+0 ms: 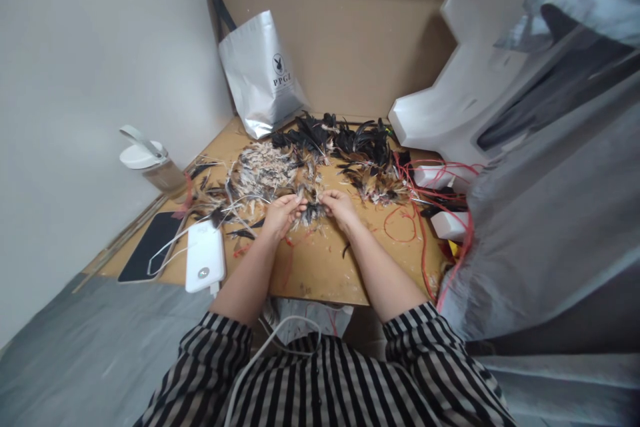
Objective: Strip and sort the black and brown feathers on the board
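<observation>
Both hands meet over the middle of the wooden table [320, 273], with a small brown and dark feather bunch [313, 199] between them. My left hand [284, 212] has thumb and fingers pinched at the bunch's left side. On its right side my right hand [339, 205] pinches it with the fingertips. Just beyond lies a heap of pale and brown feathers [263, 170]. Farther back are piles of black feathers [357, 140], and brown feathers [375, 183] lie to the right. Fingers partly hide where the bunch is gripped.
Left are a white power bank [205, 257], a dark phone [153, 247] and a lidded cup [163, 170]. A silver bag [263, 73] stands at the back. Red cords [423, 240] trail near white blocks [450, 223] at right. Grey cloth [545, 213] hangs beside them.
</observation>
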Demonstrator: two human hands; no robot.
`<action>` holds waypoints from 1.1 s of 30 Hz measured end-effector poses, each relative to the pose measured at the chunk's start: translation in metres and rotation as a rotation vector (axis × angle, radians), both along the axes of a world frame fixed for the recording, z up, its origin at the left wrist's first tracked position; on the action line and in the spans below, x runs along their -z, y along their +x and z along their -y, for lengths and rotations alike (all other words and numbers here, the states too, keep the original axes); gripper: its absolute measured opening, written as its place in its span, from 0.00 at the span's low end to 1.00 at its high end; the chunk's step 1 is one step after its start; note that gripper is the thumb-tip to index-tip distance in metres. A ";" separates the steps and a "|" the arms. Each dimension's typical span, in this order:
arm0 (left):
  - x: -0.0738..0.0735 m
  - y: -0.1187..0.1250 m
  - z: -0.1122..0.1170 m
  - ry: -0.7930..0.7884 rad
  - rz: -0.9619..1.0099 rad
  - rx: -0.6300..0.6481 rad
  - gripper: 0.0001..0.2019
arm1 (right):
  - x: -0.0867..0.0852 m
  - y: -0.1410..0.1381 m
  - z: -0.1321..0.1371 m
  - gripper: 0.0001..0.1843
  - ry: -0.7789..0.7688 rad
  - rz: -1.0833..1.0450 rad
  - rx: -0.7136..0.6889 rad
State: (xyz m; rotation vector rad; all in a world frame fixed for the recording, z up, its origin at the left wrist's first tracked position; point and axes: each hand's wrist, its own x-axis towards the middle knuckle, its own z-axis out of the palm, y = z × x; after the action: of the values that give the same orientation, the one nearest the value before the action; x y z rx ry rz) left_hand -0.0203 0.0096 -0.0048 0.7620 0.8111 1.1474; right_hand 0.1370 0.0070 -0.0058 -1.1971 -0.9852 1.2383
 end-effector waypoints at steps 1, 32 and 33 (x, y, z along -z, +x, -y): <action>0.000 0.000 0.000 -0.003 -0.003 0.010 0.09 | -0.002 0.000 0.001 0.13 -0.011 -0.064 -0.027; 0.004 0.004 0.003 0.008 -0.039 0.120 0.10 | -0.005 -0.014 0.010 0.17 -0.045 -0.198 -0.152; 0.004 0.003 0.003 0.015 -0.042 0.127 0.11 | -0.006 -0.014 0.010 0.17 -0.056 -0.203 -0.160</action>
State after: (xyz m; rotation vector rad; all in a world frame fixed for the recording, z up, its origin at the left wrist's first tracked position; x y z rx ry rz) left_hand -0.0169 0.0069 -0.0090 0.8406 0.7781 1.0281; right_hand 0.1235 -0.0028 -0.0002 -1.0269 -0.9135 1.4919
